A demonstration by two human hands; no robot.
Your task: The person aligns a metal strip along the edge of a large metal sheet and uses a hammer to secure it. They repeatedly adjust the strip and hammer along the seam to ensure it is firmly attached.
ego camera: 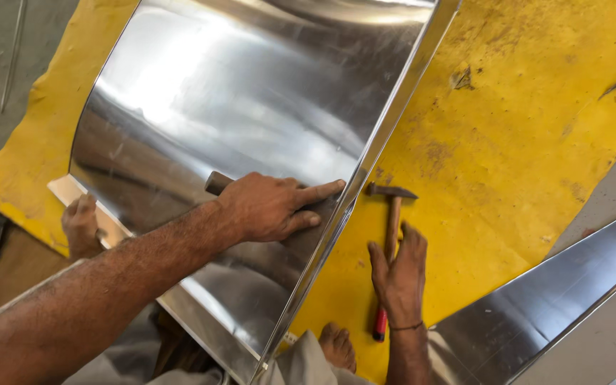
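Left hand (269,207) at frame centre: palm flat on curved shiny sheet-metal panel (237,107), forefinger stretched toward folded edge strip (365,160), fingers wrapped over brown wooden block (217,182).

Right hand (398,274) at lower centre-right: fingers loosely spread, resting on small hammer with wooden handle and red grip (388,249), not lifted.

Hammer lies on worn yellow mat (522,142), just beside edge strip.

Progress, judged: edge fold along panel looks formed; hammering not under way now. Second flat metal sheet (550,306) at lower right.
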